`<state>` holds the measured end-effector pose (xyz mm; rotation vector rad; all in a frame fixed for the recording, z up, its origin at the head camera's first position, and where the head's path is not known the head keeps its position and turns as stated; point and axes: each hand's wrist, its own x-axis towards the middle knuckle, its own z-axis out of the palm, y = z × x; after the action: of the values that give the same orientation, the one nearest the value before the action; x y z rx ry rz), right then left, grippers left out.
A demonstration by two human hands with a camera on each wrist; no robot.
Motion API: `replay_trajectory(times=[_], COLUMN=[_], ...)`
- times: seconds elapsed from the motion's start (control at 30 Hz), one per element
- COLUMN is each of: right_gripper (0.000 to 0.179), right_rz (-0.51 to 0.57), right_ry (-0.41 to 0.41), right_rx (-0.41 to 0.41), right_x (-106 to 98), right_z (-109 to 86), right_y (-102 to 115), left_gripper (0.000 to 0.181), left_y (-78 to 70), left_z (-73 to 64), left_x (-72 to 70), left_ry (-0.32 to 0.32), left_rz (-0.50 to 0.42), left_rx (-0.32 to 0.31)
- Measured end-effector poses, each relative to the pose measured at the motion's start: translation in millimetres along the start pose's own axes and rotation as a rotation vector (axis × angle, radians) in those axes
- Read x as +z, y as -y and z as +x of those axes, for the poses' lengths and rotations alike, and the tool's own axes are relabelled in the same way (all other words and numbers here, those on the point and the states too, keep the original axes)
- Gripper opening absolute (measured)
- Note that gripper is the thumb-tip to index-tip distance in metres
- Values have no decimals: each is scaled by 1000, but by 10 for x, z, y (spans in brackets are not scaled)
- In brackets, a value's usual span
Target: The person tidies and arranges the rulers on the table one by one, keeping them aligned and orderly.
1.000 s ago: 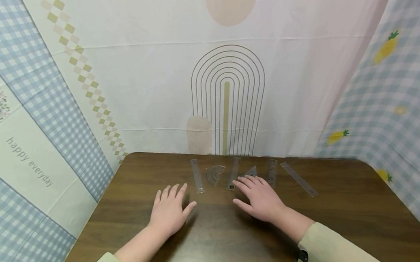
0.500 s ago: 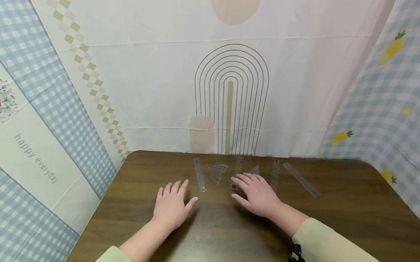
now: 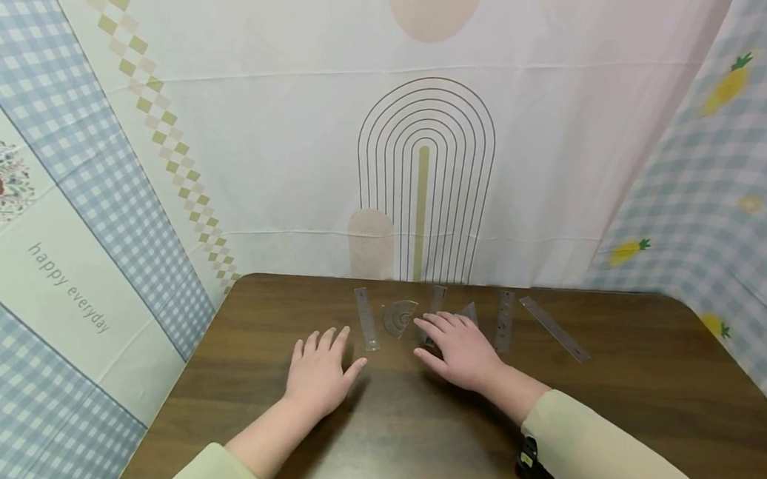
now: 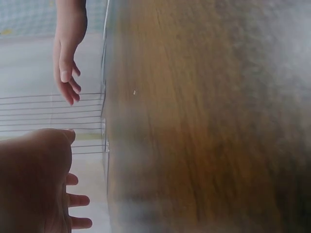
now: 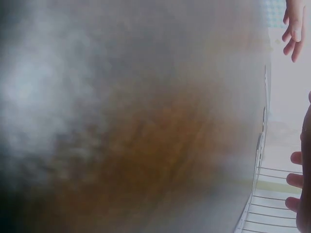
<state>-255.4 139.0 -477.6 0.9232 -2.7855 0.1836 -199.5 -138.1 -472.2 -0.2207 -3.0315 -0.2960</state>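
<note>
On your table (image 3: 396,424), far side, left to right: first ruler (image 3: 366,319), protractor (image 3: 399,318), second ruler (image 3: 438,297), set square (image 3: 471,311), third ruler (image 3: 505,320), fourth ruler (image 3: 554,328); the back cloth (image 3: 285,165) hangs behind them.

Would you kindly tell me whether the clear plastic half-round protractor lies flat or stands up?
It lies flat: in the head view, the protractor shows its broad, marked face against the brown wood-grain table.

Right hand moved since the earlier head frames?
Yes. Judged against the protractor in the head view, the right hand has shifted left and slightly forward, closer to it.
</note>
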Motion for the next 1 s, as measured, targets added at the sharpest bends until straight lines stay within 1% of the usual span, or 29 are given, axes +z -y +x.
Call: replay_trajectory(times=[0.2,0.4,0.53,0.67,0.87,1.0], right_gripper=[63,63,64,63,65,64], right_rz=[4,8,-9,-2,3,9], right_ry=[16,16,14,16,45,52], right_rx=[3,6,7,20,41,54], right_x=[-8,13,37,61,114,120], right_z=[76,153,210,268,363,423], right_y=[-22,-38,-37,-22,8,32], left_gripper=[72,74,75,75,76,75], left_y=[-29,-42,-73,-102,-132,-149], left_z=[33,79,127,165,191,206], left_x=[-9,-13,-22,-29,-12,-2], left_ry=[4,9,6,10,26,51], left_rz=[-6,21,42,48,55,51], left_rx=[-8,-17,-5,3,-13,-34])
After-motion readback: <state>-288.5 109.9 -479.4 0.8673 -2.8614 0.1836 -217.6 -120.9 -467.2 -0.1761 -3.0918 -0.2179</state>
